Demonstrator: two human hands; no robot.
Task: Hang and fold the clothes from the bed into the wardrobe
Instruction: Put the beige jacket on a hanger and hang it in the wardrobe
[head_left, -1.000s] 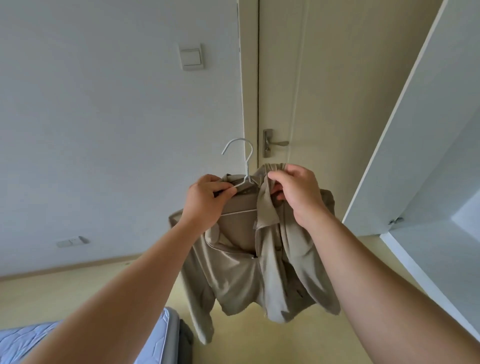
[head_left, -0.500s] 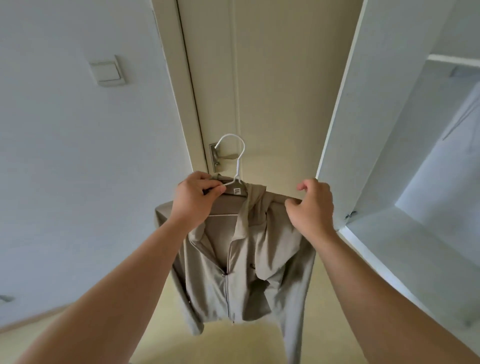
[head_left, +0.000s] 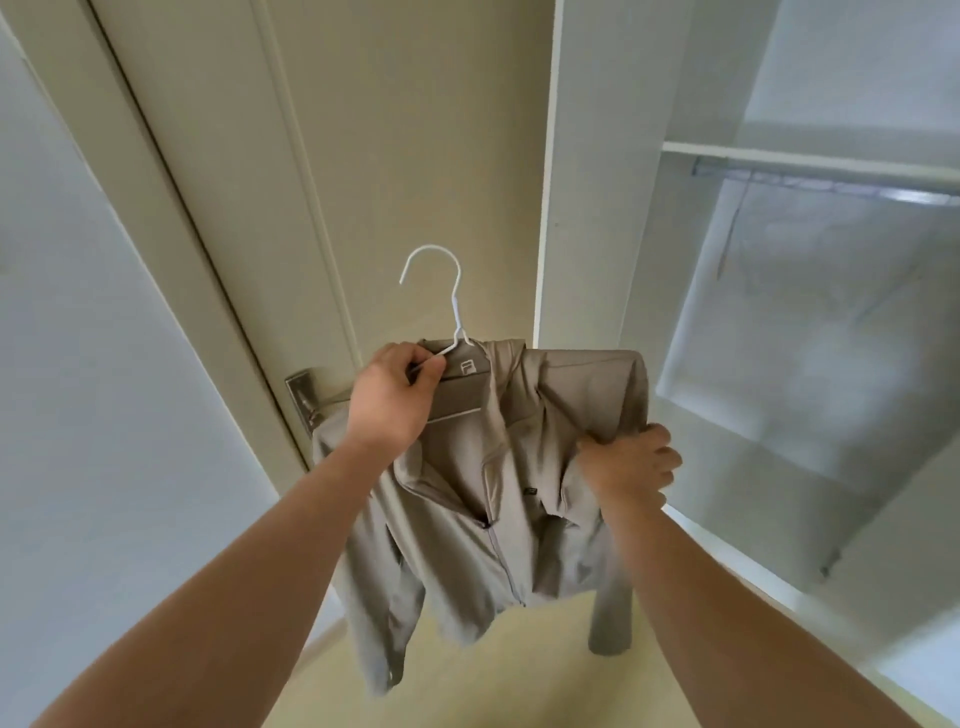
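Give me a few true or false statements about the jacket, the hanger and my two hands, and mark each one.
1. The left hand grips the white hanger just below its hook. True.
2. The hook is already over the wardrobe rail. False: it is free in the air, in front of the door.
3. The right hand grips the jacket at one shoulder. True.
4. The jacket lies folded on a shelf. False: it hangs from the white hanger, held up in the air.
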